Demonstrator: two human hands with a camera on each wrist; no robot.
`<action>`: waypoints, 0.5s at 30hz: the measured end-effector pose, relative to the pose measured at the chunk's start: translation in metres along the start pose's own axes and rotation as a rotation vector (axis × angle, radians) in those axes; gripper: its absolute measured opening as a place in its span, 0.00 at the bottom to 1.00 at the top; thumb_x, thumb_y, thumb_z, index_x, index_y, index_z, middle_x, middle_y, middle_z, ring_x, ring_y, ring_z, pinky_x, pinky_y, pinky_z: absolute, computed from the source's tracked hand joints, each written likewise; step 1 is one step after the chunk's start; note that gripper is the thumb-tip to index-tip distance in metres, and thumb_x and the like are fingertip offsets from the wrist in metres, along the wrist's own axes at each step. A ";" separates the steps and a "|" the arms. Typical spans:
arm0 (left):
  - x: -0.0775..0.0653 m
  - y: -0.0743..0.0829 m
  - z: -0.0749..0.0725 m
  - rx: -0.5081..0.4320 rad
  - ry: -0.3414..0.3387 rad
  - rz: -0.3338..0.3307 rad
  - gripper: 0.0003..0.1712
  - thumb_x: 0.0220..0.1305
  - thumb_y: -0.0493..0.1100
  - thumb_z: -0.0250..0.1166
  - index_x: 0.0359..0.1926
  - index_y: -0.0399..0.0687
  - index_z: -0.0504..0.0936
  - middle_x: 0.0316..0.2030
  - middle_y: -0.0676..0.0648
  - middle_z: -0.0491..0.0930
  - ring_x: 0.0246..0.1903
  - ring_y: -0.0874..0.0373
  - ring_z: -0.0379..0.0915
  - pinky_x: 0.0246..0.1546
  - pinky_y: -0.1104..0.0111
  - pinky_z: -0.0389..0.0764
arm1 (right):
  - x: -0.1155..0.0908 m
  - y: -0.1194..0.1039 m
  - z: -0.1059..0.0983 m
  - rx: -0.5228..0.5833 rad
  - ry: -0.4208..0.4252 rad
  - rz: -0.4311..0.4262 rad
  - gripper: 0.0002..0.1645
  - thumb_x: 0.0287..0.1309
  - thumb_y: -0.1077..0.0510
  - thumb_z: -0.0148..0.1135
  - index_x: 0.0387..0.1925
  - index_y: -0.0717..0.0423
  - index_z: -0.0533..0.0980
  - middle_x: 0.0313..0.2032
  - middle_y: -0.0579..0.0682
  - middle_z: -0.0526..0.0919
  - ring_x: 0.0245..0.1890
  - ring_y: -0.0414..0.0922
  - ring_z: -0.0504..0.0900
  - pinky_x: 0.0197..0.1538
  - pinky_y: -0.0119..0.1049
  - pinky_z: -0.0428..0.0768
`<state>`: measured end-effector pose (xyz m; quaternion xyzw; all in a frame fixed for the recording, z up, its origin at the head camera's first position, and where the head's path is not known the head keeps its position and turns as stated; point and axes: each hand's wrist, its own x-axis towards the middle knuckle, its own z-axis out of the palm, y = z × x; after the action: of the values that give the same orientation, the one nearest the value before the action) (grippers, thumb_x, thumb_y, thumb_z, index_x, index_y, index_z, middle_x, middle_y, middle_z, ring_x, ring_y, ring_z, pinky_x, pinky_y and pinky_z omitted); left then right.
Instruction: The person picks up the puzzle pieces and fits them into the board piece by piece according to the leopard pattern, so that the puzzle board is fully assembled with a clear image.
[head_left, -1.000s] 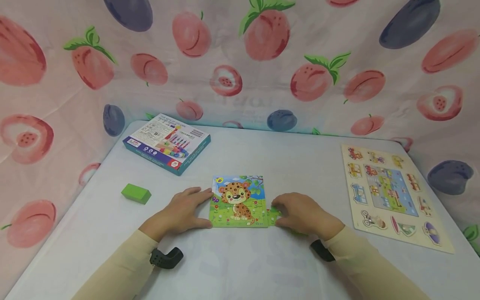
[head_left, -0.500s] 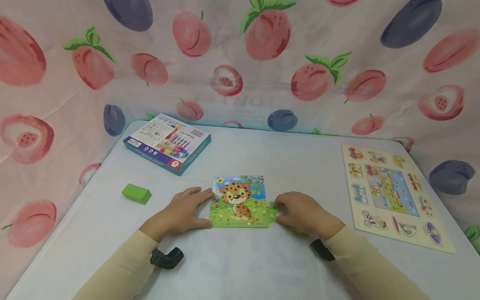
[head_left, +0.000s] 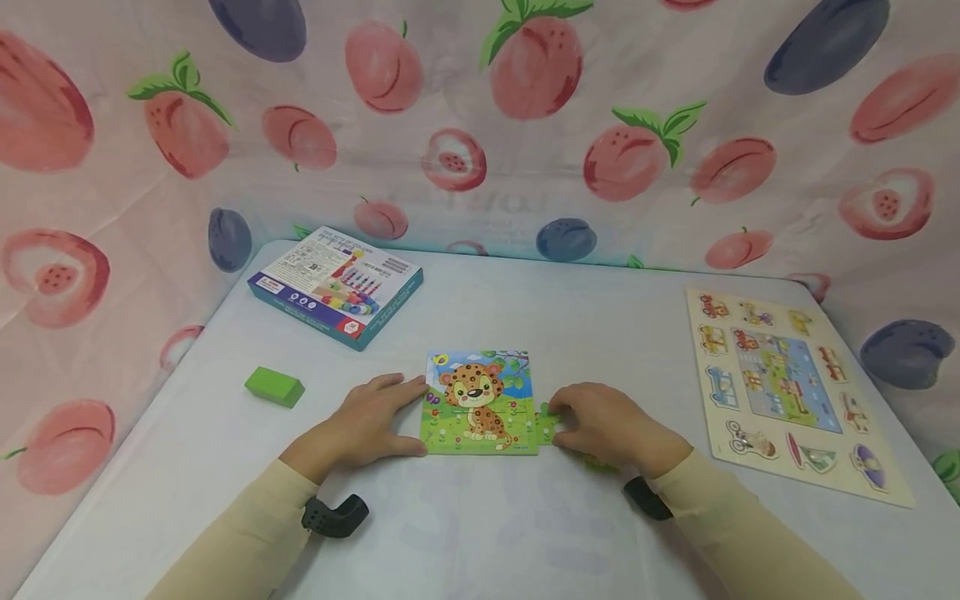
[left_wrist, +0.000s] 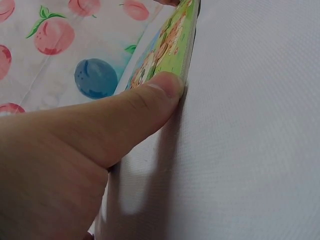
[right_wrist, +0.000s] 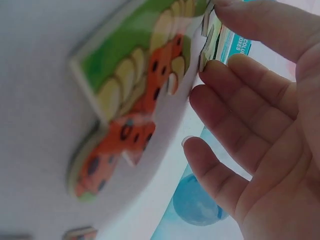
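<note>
A square puzzle with a spotted leopard cub (head_left: 476,400) on green grass lies mid-table in the head view. My left hand (head_left: 367,421) rests at its left side, fingers extended and the index tip by the upper edge. In the left wrist view, the thumb (left_wrist: 135,107) touches the puzzle's (left_wrist: 175,55) near corner. Right of the puzzle, my right hand (head_left: 611,425) pinches a small green puzzle piece (head_left: 546,427) between thumb and fingertips, against the puzzle's right edge. Beneath that hand lie joined pieces with orange spotted and green print (right_wrist: 142,70), mostly hidden in the head view.
A green block (head_left: 274,387) lies on the left, with a flat toy box (head_left: 337,283) behind it. At the right is a wooden vehicle puzzle board (head_left: 798,467). A fruit-printed cloth (head_left: 525,167) hangs behind the white-covered table (head_left: 465,533).
My right fingertips have shifted slightly away from the puzzle, and more of the small green piece shows. The left hand stays at the puzzle's left edge.
</note>
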<state>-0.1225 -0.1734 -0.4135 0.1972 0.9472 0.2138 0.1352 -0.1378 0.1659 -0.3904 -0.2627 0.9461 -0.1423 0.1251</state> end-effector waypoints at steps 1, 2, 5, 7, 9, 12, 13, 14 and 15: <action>0.000 0.000 0.000 0.002 -0.001 0.000 0.49 0.55 0.58 0.75 0.73 0.47 0.67 0.72 0.45 0.65 0.72 0.40 0.51 0.67 0.39 0.56 | 0.000 0.000 0.000 0.001 0.001 0.004 0.19 0.53 0.54 0.75 0.46 0.57 0.82 0.45 0.48 0.85 0.49 0.49 0.81 0.57 0.49 0.77; 0.000 0.000 0.000 0.004 -0.001 0.000 0.49 0.55 0.58 0.75 0.73 0.47 0.67 0.72 0.45 0.65 0.73 0.40 0.51 0.67 0.39 0.56 | -0.001 0.001 -0.001 0.001 0.002 0.006 0.19 0.53 0.54 0.75 0.46 0.57 0.82 0.45 0.48 0.84 0.49 0.49 0.80 0.57 0.49 0.77; 0.000 0.001 -0.001 0.006 -0.001 -0.003 0.49 0.54 0.58 0.75 0.73 0.47 0.67 0.72 0.45 0.65 0.72 0.39 0.51 0.67 0.38 0.56 | -0.002 0.003 -0.003 0.000 0.012 0.005 0.20 0.53 0.54 0.74 0.46 0.58 0.82 0.45 0.48 0.84 0.49 0.49 0.81 0.57 0.49 0.77; 0.000 0.001 -0.002 0.008 -0.001 -0.004 0.49 0.54 0.58 0.75 0.73 0.46 0.67 0.72 0.45 0.65 0.72 0.39 0.51 0.67 0.38 0.56 | -0.002 0.004 -0.005 -0.006 0.021 -0.004 0.20 0.54 0.55 0.74 0.47 0.58 0.82 0.45 0.49 0.85 0.49 0.50 0.81 0.57 0.49 0.78; 0.001 0.002 -0.002 0.009 0.001 -0.006 0.49 0.54 0.58 0.75 0.73 0.46 0.68 0.72 0.44 0.65 0.72 0.39 0.51 0.67 0.38 0.56 | -0.003 0.004 -0.006 -0.011 0.030 -0.015 0.20 0.54 0.55 0.73 0.47 0.59 0.82 0.45 0.49 0.85 0.49 0.50 0.81 0.56 0.49 0.78; 0.001 0.002 -0.002 0.007 0.005 -0.011 0.49 0.54 0.58 0.76 0.73 0.47 0.68 0.72 0.44 0.65 0.72 0.39 0.52 0.67 0.38 0.57 | -0.004 0.004 -0.008 -0.002 0.039 -0.029 0.19 0.54 0.55 0.73 0.46 0.59 0.82 0.44 0.49 0.85 0.48 0.49 0.82 0.55 0.48 0.79; 0.000 0.002 -0.001 0.001 0.004 -0.014 0.49 0.54 0.58 0.76 0.73 0.47 0.68 0.72 0.44 0.65 0.72 0.39 0.51 0.67 0.38 0.57 | -0.004 0.003 -0.008 0.009 0.039 -0.028 0.19 0.54 0.55 0.73 0.46 0.59 0.82 0.44 0.49 0.85 0.47 0.49 0.82 0.54 0.48 0.79; 0.000 0.002 -0.001 -0.003 0.003 -0.015 0.49 0.54 0.58 0.76 0.73 0.47 0.68 0.72 0.44 0.65 0.72 0.39 0.52 0.66 0.38 0.57 | -0.004 0.002 -0.008 0.016 0.037 -0.025 0.19 0.54 0.56 0.72 0.46 0.59 0.82 0.44 0.49 0.85 0.47 0.49 0.81 0.54 0.48 0.79; 0.000 0.002 0.000 -0.008 0.002 -0.017 0.49 0.54 0.58 0.76 0.73 0.47 0.68 0.71 0.43 0.65 0.72 0.38 0.52 0.66 0.38 0.57 | -0.004 0.001 -0.008 0.026 0.036 -0.022 0.18 0.54 0.56 0.72 0.46 0.59 0.82 0.44 0.49 0.85 0.47 0.49 0.81 0.54 0.48 0.79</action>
<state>-0.1216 -0.1721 -0.4124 0.1883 0.9481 0.2164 0.1371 -0.1370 0.1706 -0.3825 -0.2689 0.9433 -0.1608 0.1100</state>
